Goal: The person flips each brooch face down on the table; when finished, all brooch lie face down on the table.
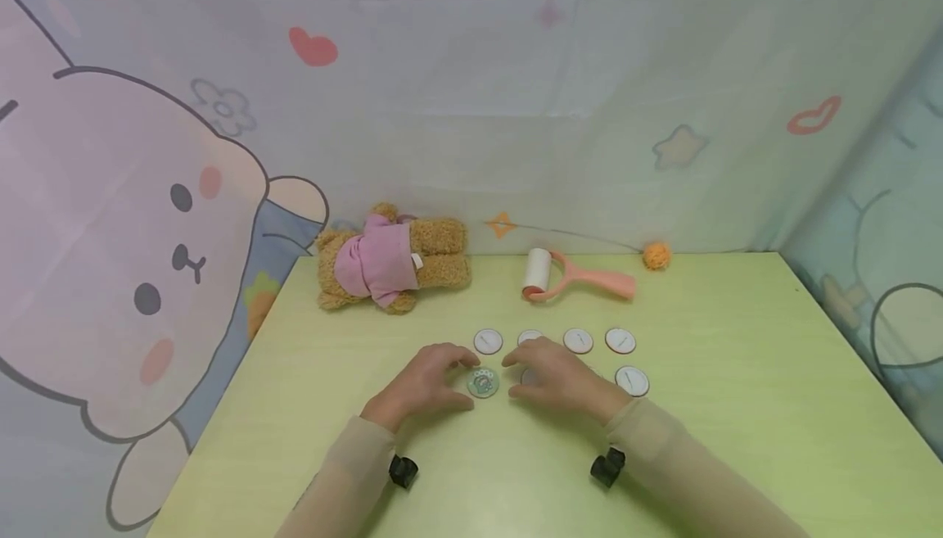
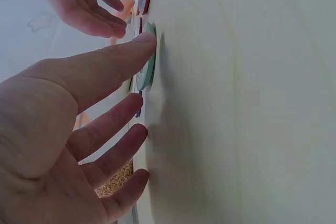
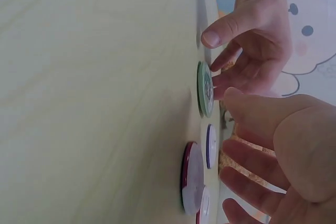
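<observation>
A round green badge [image 1: 483, 382] with a cartoon picture lies face up on the table, between my two hands. My left hand [image 1: 427, 378] is just left of it, thumb and fingers parted in a loose curve. From the other side my right hand [image 1: 563, 380] faces it the same way, holding nothing. In the right wrist view the badge [image 3: 206, 90] lies flat, with thumbs and fingers around it. Several white-backed round badges [image 1: 578, 341], each with a thin line like a pin, lie in rows behind and right; my right hand partly covers some.
Toward the back left a teddy bear [image 1: 376, 258] in a pink top lies on its side. A pink-handled lint roller [image 1: 600, 279] is at the back middle, with a fuzzy orange ball [image 1: 656, 256] to its right. A printed cloth backdrop [image 1: 516, 96] rises behind the table [image 1: 737, 374].
</observation>
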A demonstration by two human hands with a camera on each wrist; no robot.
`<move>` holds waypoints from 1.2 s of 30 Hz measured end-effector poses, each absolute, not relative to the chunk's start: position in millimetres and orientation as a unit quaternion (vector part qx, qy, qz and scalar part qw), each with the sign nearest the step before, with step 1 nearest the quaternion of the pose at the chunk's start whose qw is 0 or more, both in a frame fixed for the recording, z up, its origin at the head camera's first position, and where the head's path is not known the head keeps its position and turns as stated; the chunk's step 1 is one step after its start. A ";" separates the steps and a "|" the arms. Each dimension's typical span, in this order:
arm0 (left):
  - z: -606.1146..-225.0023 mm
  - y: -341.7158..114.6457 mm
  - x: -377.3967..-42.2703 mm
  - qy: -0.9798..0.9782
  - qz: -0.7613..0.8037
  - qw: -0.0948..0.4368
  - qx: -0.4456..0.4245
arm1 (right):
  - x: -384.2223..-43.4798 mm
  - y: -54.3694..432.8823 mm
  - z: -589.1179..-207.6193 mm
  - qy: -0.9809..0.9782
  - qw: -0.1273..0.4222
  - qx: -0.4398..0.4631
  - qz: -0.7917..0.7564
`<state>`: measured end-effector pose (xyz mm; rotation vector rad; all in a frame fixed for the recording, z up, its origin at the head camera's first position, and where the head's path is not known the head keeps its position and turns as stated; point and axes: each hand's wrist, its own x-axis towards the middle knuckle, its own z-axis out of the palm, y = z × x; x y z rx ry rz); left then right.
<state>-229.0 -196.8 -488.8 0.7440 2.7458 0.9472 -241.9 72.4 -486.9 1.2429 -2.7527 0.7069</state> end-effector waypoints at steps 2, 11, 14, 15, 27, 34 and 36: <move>-489.8 -197.6 -229.4 0.913 0.315 0.070 0.250 | -241.4 67.3 -486.5 -0.889 0.011 0.398 0.225; -494.2 -199.2 -230.3 0.920 0.295 0.046 0.255 | -238.1 51.5 -484.1 -0.881 0.008 0.414 0.229; -494.7 -198.5 -229.3 0.919 0.296 0.043 0.257 | -238.1 48.7 -485.5 -0.879 0.013 0.420 0.225; -494.8 -198.1 -229.1 0.918 0.296 0.041 0.260 | -238.4 47.9 -486.1 -0.879 0.015 0.421 0.222; -498.2 -193.3 -229.9 0.922 0.289 0.022 0.258 | -238.6 43.3 -490.1 -0.891 0.016 0.407 0.202; -499.5 -192.4 -229.7 0.919 0.293 0.015 0.264 | -238.7 41.0 -492.8 -0.886 0.035 0.418 0.198; -499.9 -191.6 -229.7 0.917 0.297 0.016 0.266 | -239.2 40.4 -493.4 -0.887 0.035 0.417 0.195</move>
